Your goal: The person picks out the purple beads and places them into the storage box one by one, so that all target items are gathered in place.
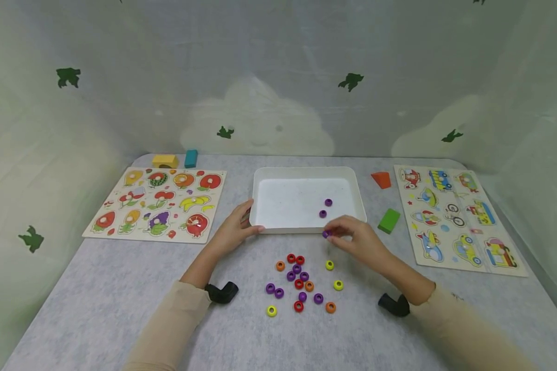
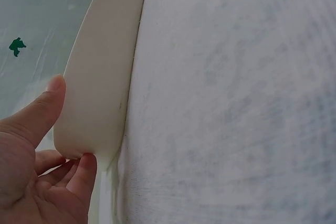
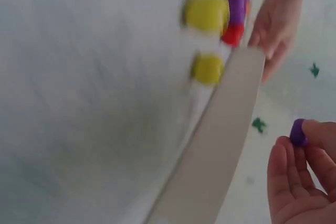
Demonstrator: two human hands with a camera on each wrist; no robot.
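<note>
A purple bead [image 1: 326, 234] is pinched in the fingertips of the right hand [image 1: 357, 239], just at the near rim of a white tray [image 1: 264, 178]; the right wrist view shows the same bead [image 3: 298, 132] held between thumb and fingers beside the tray's outer wall [image 3: 220, 150]. Two more purple beads [image 1: 326, 207] lie apart from each other inside the tray, toward its right side. The left hand [image 1: 234, 229] grips the tray's near left corner, thumb along the front wall and fingers curled round the corner, as the left wrist view shows [image 2: 47, 150].

On the table in front of the tray, between the two forearms, lies a loose cluster of beads [image 1: 301, 283] in purple, red, orange and yellow; two yellow ones [image 3: 207, 40] show blurred in the right wrist view.

The table [image 1: 120, 299] is covered with a pale grey, mottled cloth. On its left lies a peg puzzle with fruit pictures [image 1: 158, 203], with a yellow block [image 1: 165, 161] and a teal block [image 1: 191, 157] just behind it. On the right lies a peg puzzle with vehicle pictures [image 1: 459, 216]; between it and the tray sit an orange block [image 1: 381, 179] and a green block [image 1: 389, 220]. Behind and to both sides hangs a pale backdrop [image 1: 278, 77] printed with cloud shapes and small dark green figures.
</note>
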